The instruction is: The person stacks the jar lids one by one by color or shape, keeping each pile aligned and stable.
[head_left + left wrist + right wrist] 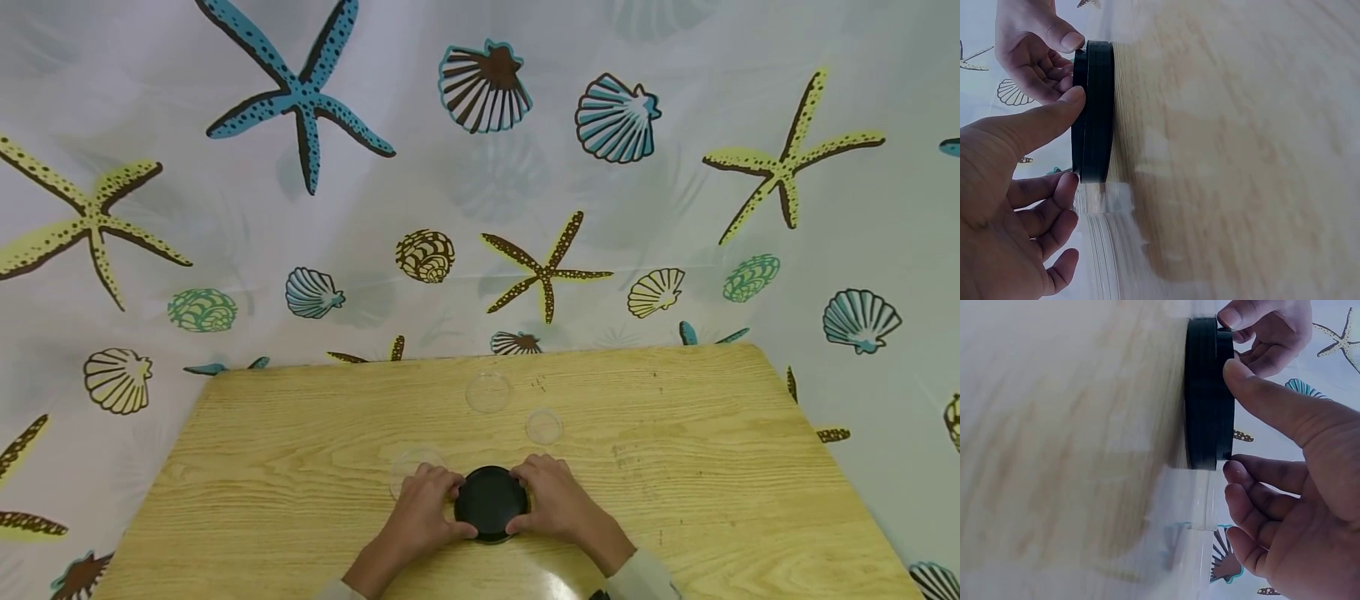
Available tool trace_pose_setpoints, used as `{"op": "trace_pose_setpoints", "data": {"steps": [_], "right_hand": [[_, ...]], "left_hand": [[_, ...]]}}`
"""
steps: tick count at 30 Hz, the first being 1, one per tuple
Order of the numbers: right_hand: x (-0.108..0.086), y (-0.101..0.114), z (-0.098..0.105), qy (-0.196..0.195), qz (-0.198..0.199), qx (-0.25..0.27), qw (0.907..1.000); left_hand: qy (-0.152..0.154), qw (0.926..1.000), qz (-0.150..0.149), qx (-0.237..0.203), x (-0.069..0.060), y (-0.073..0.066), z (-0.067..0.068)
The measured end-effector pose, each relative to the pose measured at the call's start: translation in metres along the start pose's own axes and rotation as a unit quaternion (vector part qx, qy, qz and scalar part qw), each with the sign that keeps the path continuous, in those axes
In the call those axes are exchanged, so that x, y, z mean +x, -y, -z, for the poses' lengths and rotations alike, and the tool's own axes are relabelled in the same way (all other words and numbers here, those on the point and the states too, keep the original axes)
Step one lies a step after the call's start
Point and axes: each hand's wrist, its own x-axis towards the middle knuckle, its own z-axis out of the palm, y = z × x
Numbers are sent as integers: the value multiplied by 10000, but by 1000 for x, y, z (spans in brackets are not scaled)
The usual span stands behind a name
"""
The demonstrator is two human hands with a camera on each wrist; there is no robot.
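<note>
While black disc [491, 502] lies flat on table [712, 467], left hand [427, 505] and right hand [557, 502] pinch its opposite edges; looks stiff, light, maybe slick; edges probably best hold, both sides.

Looks like a curtained-off nook, with seashell-print curtain [465, 192] on three sides of a worktop [480, 437]; can't tell home from workplace.

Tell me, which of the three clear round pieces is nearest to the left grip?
The leftmost piece, partly hidden behind the left grip in the head view. The far middle piece and the right piece lie farther off, uncovered.
</note>
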Motion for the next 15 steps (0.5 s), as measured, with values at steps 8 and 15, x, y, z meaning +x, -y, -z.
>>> {"op": "trace_pose_setpoints", "data": {"steps": [8,15], "right_hand": [[0,0,-2,49,-48,-26,10000],[0,2,0,129,-143,2,9998]], "left_hand": [[-16,10000,23,83,1,2,-3],[60,10000,62,22,1,3,-3]]}}
